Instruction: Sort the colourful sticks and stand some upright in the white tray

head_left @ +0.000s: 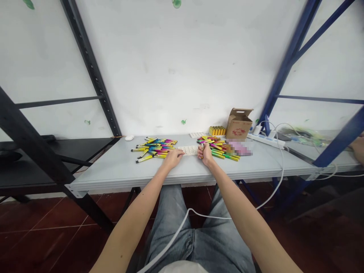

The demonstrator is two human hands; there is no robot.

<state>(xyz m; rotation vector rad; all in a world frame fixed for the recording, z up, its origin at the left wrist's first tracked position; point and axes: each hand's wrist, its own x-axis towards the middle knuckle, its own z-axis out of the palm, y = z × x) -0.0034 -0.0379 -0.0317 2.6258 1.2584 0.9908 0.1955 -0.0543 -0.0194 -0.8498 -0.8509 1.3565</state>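
Note:
A white tray with small compartments [190,150] lies on the table between my hands. At its left end, my left hand [173,157] grips the edge with thumb and fingers. My right hand [205,153] is curled closed at the tray's right end, thumb uppermost; whatever is inside it is too small and covered to name. Left of my left hand lies a loose heap of shiny metallic-coloured, pen-like sticks [155,147] in gold, blue and pink. A second heap of similar sticks [218,147] lies beside and behind my right hand.
At the back stand a yellow block of upright cylinders [217,131] and an open cardboard box [238,125]. Another white tray [196,134] lies near the wall. A power strip [265,140] sits right, its white cable [282,170] hanging over the front edge. Shelf posts flank the table.

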